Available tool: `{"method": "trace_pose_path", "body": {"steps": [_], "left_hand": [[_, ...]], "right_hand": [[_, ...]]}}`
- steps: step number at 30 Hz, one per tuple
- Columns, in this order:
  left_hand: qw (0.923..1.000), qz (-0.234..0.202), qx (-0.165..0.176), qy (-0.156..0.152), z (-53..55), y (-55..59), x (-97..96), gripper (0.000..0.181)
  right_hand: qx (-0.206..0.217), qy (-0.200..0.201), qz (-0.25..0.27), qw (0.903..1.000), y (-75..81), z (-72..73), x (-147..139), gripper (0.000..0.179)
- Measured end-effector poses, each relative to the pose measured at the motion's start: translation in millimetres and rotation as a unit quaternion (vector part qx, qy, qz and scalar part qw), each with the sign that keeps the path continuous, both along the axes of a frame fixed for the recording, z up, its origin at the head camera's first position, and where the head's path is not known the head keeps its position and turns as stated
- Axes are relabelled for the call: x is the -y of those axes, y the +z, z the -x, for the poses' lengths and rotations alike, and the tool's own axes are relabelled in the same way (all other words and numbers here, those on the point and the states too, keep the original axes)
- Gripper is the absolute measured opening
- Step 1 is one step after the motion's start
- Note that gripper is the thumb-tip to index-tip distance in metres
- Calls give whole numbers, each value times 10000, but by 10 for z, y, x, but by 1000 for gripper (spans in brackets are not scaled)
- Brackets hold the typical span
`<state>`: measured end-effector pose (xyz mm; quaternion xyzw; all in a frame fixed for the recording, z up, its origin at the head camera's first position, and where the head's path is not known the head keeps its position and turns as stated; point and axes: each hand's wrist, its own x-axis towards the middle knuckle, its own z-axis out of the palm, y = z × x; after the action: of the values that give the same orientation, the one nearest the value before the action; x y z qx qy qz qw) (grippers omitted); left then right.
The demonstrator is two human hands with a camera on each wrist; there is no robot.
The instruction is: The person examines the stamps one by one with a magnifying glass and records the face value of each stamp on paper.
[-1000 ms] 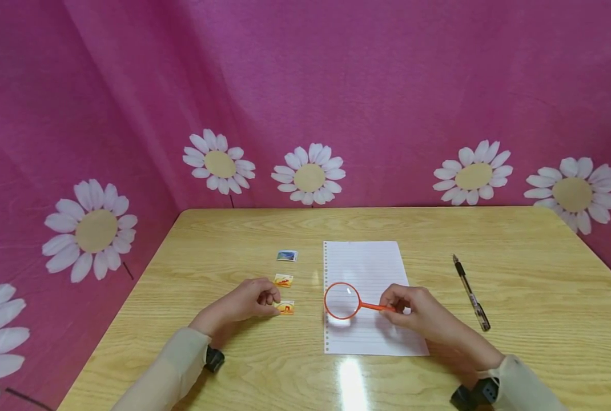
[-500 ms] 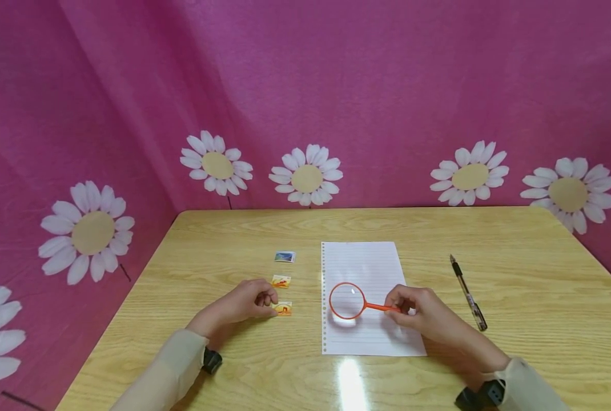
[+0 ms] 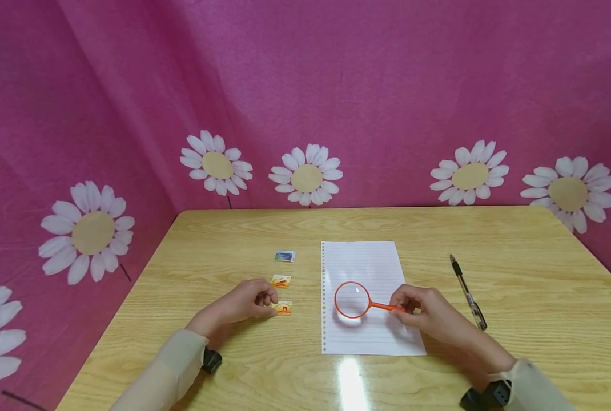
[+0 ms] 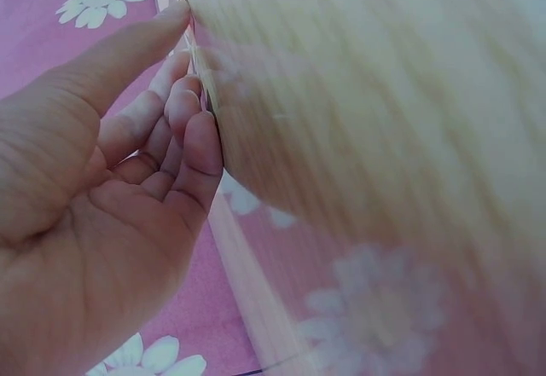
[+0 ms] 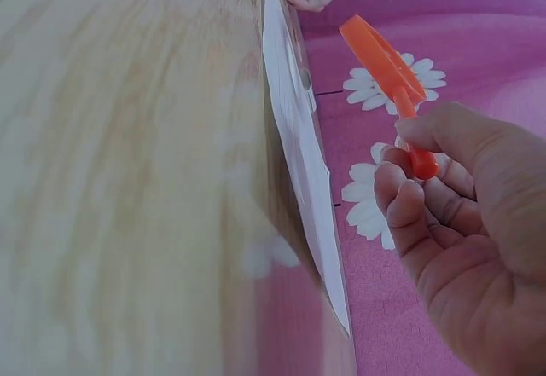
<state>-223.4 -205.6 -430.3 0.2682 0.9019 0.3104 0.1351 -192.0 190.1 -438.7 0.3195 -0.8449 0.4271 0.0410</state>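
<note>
My right hand (image 3: 429, 314) pinches the handle of an orange magnifying glass (image 3: 380, 306), thumb against curled fingers. The lens hangs over the left part of a lined, punched sheet of paper (image 3: 362, 262); in the right wrist view the orange rim (image 5: 380, 59) stands clear above the sheet. Left of the paper, three small stamps lie in a column: a blue one (image 3: 285, 256) at the back, a yellow one (image 3: 281, 281) in the middle and another yellow one (image 3: 284, 309) nearest. My left hand (image 3: 241, 301) rests at the nearest stamp, thumb tip on its left edge, fingers loosely bent.
A black pen (image 3: 467, 291) lies to the right of the sheet, its tip pointing away. The wooden table (image 3: 223, 234) ends at a pink curtain (image 3: 377, 85) printed with white daisies, behind and along both sides. Dark wrist cameras (image 3: 212, 361) sit on both wrists.
The right hand has drawn the magnifying glass to the right over the paper, away from the stamps. My left hand stays at the nearest stamp.
</note>
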Motion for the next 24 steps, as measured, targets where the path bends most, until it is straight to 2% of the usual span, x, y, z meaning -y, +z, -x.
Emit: {"method": "trace_pose_path", "body": {"steps": [13, 20, 24], "left_hand": [[9999, 52, -134, -39, 23, -25, 12, 15], [9999, 126, 9, 39, 27, -9, -8, 15], [9999, 141, -49, 5, 26, -12, -5, 15]], "right_hand": [[45, -85, -32, 9999, 4, -18, -73, 13], [75, -130, -67, 9999, -14, -24, -125, 13], [58, -197, -89, 9997, -37, -19, -153, 16]]}}
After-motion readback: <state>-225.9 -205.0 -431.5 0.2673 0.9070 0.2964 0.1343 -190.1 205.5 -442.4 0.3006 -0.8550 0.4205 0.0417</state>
